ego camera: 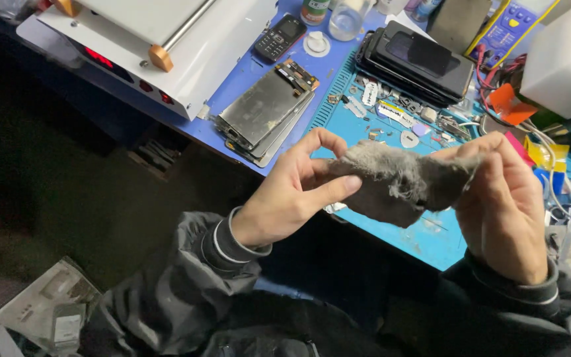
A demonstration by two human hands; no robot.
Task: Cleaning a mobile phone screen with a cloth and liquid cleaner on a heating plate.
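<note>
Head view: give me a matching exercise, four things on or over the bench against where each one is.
Things:
1. grey cloth
2. small black keypad phone
3. stack of bare metal phone panels
4. yellow meter

Places:
A. top right, behind the pile of dark phones
B. stretched between the left hand and the right hand
C. on the blue bench beside the white machine
D. at the near edge of the bench, left of the teal mat

Pairs: 1-B, 2-C, 3-D, 4-A
</note>
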